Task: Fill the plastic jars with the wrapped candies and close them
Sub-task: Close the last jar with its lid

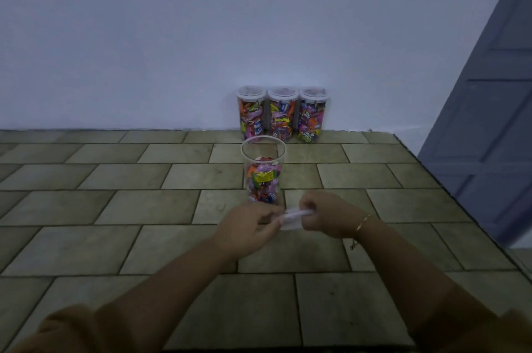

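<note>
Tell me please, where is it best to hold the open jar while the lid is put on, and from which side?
Probably grip the open jar around its lower wall, where the candies fill it, coming from the left side. It stands upright, and its empty upper part and rim must stay free. Both the left hand and right hand hold the lid now.

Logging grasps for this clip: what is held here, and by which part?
A clear plastic lid, pinched at opposite edges by the left hand and right hand.

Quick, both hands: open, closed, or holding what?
Left hand: fingers pinch the lid.
Right hand: fingers curled on the same lid.
</note>
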`<action>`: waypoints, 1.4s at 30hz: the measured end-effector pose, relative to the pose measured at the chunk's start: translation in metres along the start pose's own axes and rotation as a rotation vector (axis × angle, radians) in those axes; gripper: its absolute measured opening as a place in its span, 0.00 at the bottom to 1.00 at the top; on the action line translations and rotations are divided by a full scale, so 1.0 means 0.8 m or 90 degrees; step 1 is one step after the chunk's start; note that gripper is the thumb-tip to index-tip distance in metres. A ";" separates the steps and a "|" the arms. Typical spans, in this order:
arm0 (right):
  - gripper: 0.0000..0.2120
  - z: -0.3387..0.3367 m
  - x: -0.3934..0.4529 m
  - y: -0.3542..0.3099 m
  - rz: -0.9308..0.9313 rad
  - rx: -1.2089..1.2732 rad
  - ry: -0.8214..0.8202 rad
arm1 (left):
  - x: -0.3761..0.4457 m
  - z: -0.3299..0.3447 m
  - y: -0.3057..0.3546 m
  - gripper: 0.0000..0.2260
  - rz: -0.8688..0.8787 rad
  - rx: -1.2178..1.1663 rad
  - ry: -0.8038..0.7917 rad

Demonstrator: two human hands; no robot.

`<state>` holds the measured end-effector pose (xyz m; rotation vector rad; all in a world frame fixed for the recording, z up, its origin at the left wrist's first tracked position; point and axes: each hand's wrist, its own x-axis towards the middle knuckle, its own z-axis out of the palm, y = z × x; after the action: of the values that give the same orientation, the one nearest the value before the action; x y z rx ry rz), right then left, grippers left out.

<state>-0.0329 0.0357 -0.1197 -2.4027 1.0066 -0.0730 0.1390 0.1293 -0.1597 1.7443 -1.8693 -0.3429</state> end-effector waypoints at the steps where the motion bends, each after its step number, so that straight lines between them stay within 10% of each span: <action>1: 0.05 -0.007 0.002 -0.003 -0.002 0.032 0.022 | -0.003 -0.007 -0.001 0.19 -0.008 -0.033 0.037; 10: 0.07 -0.049 0.034 -0.047 -0.013 0.444 0.193 | 0.034 -0.066 0.005 0.12 -0.183 -0.410 0.273; 21: 0.19 -0.069 0.098 -0.070 0.129 0.414 0.375 | 0.102 -0.092 0.010 0.26 -0.246 -0.448 0.341; 29: 0.16 -0.060 0.117 -0.071 0.271 0.395 0.302 | 0.112 -0.082 -0.003 0.22 -0.320 -0.440 0.318; 42: 0.19 -0.043 0.118 -0.049 0.173 0.500 0.110 | 0.103 -0.084 -0.012 0.22 -0.333 -0.373 0.337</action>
<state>0.0521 -0.0209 -0.0849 -1.5566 1.1084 -0.4875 0.1844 0.0599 -0.0918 1.6588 -0.8180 -0.5024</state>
